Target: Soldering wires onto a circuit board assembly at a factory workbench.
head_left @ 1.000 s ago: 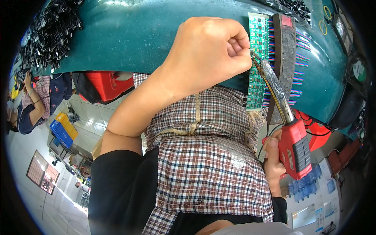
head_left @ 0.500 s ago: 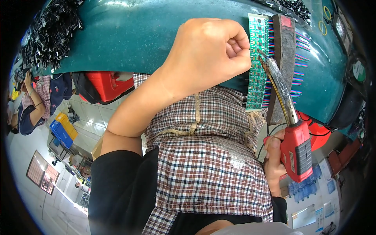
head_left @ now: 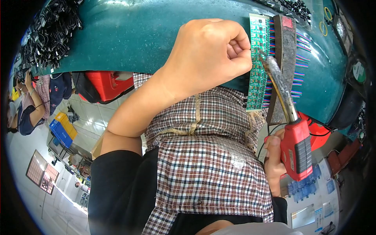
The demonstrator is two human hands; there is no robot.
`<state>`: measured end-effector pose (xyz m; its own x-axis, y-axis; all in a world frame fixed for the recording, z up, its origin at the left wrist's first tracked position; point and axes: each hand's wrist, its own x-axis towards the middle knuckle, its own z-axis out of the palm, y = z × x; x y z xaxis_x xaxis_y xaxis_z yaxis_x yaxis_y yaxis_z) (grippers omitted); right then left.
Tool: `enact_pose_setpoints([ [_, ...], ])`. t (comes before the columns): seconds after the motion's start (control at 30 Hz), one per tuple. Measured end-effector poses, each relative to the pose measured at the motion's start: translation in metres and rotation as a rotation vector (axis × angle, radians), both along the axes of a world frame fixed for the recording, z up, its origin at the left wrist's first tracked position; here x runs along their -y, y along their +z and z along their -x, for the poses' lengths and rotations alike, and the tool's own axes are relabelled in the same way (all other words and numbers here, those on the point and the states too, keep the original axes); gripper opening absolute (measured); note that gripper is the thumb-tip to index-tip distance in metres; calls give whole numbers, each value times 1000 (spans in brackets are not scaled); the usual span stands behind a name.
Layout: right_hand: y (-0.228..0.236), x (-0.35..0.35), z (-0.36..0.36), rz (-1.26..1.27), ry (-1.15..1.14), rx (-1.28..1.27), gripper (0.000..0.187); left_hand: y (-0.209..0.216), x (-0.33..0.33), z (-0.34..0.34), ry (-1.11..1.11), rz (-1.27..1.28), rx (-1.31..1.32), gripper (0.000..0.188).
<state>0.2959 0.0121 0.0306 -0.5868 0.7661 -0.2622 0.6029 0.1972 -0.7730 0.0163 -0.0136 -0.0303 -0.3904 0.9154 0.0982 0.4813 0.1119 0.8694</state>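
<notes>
My right hand [head_left: 275, 156] is wrapped round the red and black handle of a soldering gun [head_left: 297, 150]. Its long metal barrel slants up and left, and the tip reaches over a green circuit board panel [head_left: 256, 84]. My left hand [head_left: 213, 49] is closed in a pinch at the panel's left edge, level with the tip. Whatever lies between those fingertips is hidden. Thin coloured wires [head_left: 300, 58] run from the panel's right side under a dark, worn bar [head_left: 284, 51] and stick out beyond it.
A teal work mat [head_left: 129, 35] covers the bench. Bundles of black cables [head_left: 51, 35] hang at its far left, and more dark parts [head_left: 293, 9] lie at the back right. Yellow rings [head_left: 323, 28] rest near the right rim. A co-worker's arm [head_left: 34, 100] shows at the left.
The soldering gun has shifted very slightly at its tip and handle. The panel and bar sit a hair further right in the picture. My left hand keeps its pinch.
</notes>
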Motion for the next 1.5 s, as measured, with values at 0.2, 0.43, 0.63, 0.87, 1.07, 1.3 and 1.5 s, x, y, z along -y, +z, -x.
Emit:
enact_pose_setpoints([
  [0.2, 4, -3, -2, 6, -4, -38, 12, 3, 0, 0, 3, 16, 18, 9],
  [0.43, 13, 0, 7, 126, -310, -256, 8, 11, -1, 0, -12, 88, 111, 10],
  [0.63, -2, -2, 1, 123, -360, -382, 6, 22, -22, 25, 19, 32, -190, 8],
  [0.87, 5, -7, 18, 100, -381, -431, 5, 16, -87, 44, 36, -89, -808, 12],
  [1.07, 7, -7, 23, 85, -421, -439, 4, -17, -108, 51, -35, 124, -904, 12],
  [1.3, 9, -10, 29, 130, -472, -444, 10, 10, -103, 58, -128, -9, -768, 9],
  [1.5, 2, -5, 23, 186, -441, -381, 8, 39, -49, 39, 19, 28, 201, 7],
])
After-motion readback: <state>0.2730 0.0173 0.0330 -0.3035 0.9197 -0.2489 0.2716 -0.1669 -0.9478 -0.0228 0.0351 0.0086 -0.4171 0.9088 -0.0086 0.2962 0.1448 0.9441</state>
